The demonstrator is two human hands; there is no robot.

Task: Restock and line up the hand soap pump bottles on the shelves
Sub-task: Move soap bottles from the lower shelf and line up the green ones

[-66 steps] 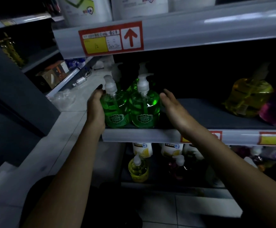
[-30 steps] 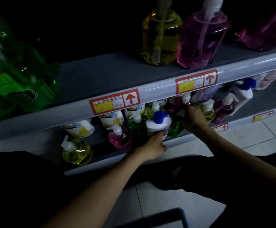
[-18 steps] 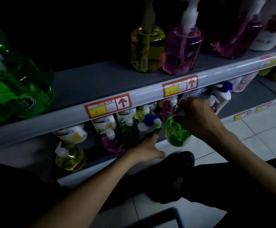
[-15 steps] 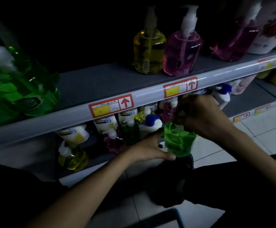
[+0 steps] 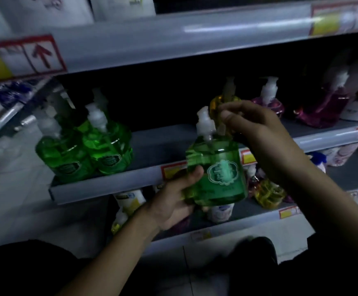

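A dim grey middle shelf [image 5: 159, 142] is carrying two green pump bottles [image 5: 84, 152] standing side by side at its left end. Further right on it, a yellow bottle [image 5: 216, 103] and pink bottles [image 5: 270, 103] are standing. A lower shelf [image 5: 248, 216] beneath is holding white and yellow bottles [image 5: 268, 194]. An upper shelf edge [image 5: 173, 39] is showing a red arrow label [image 5: 39, 54].

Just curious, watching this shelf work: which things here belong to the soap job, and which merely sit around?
In the job:
- clear green pump bottle, gripped by left hand
- right hand, above its pump
- green bottles on grey shelf

Sitting around:
- yellow bottle
- pink bottle
- red arrow tag
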